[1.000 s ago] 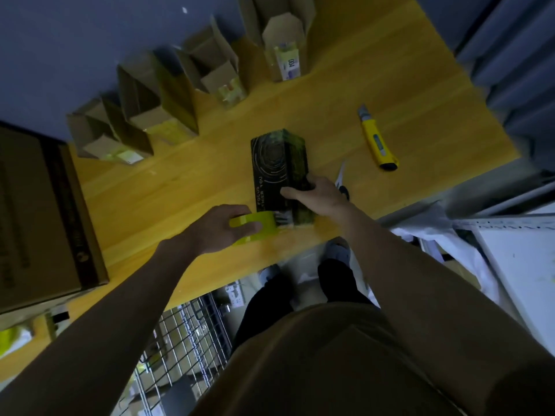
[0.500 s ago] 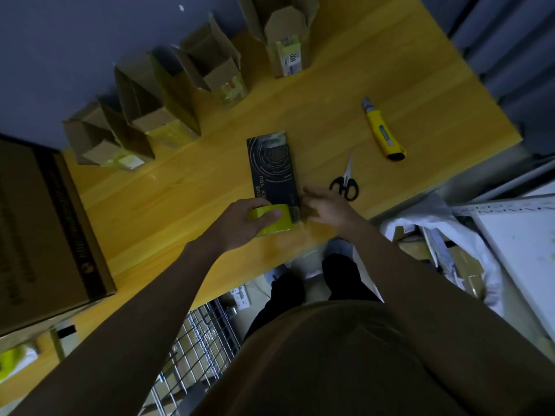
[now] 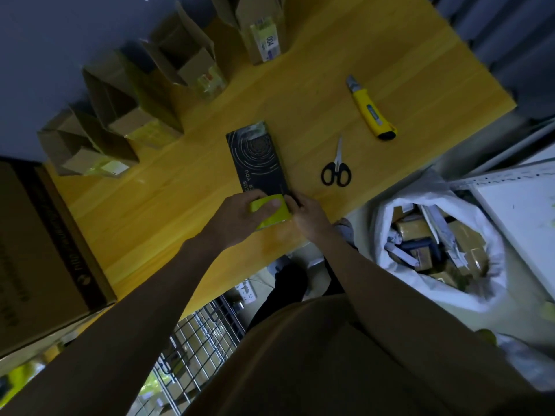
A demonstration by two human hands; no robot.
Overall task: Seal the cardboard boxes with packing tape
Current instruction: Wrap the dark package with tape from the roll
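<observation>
From the head view, I saw my left hand [image 3: 240, 219] curled over the tape roll [image 3: 271, 213], thumb across its top and fingers wrapped round its far side, gripping it at the near end of the black box [image 3: 258, 159]. The roll was yellow-green and sat right against that near end. My right hand [image 3: 306, 216] was just beside it, fingers bent and bunched at the roll's right edge and the box's near corner; they looked to be pinching something small there, though I could not tell whether it was the tape end or the box edge. The two hands were touching or nearly so.

The black box lay flat on the table [image 3: 300, 94], long side running away from me, with pale circles and lettering on its top. To its right, apart from it, lay the scissors [image 3: 336, 169] with black handles toward me, and farther right the knife [image 3: 371, 111], yellow, blade end away.

Along the table's far left side stood four open cartons [image 3: 192, 55], flaps up, in a row. A big dark box [image 3: 45, 250] sat at the left edge. Off the table on the right was a white bag [image 3: 387, 217] full of parcels, and below the near edge a wire rack [image 3: 198, 334].
</observation>
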